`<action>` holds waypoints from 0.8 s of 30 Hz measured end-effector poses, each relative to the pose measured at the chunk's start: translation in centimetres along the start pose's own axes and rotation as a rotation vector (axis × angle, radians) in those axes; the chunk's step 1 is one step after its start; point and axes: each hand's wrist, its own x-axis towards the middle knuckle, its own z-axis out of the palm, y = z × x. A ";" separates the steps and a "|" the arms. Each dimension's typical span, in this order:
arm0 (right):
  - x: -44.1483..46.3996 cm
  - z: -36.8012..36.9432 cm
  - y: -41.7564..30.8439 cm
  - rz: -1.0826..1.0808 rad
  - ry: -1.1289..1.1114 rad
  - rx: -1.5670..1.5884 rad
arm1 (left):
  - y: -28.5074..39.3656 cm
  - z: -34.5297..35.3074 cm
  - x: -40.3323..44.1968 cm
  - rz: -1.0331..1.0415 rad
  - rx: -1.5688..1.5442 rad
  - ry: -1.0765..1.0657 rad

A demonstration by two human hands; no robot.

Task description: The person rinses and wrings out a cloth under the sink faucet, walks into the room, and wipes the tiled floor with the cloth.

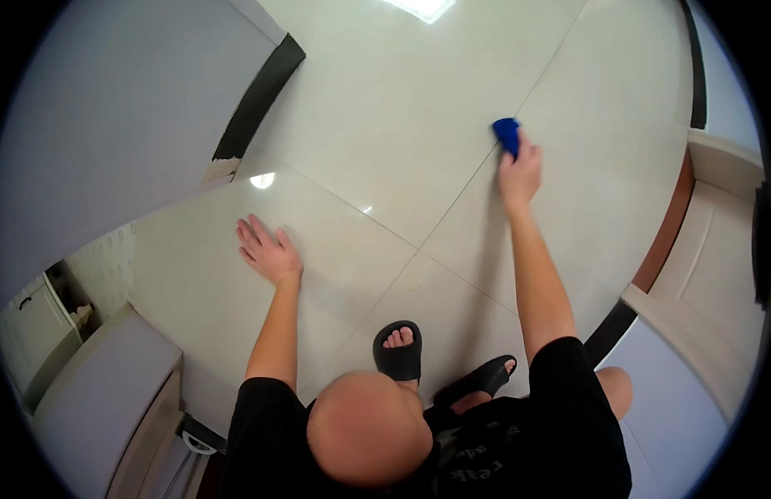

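Note:
My right hand (pixel 521 176) is closed around a small deep-blue object (pixel 507 133) with a rounded far end. That object is at a dark seam of the tiled floor (pixel 360 108); its underside is hidden, and I cannot tell whether it is a brush or a folded cloth. The right arm is stretched far forward. On the left, my left hand (pixel 269 249) lies palm down on the glossy pale tiles, fingers spread, holding nothing.
My feet in black slides (pixel 398 353) and a bent knee (pixel 369 428) are close below. A wall corner with a dark baseboard (pixel 260 100) juts in at the left. A door frame (pixel 668 241) stands right; a white cabinet (pixel 36 324) is far left.

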 end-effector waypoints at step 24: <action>-3.3 -12.4 10.2 -0.364 -0.678 0.423 | -1.4 2.0 0.3 0.073 0.107 0.072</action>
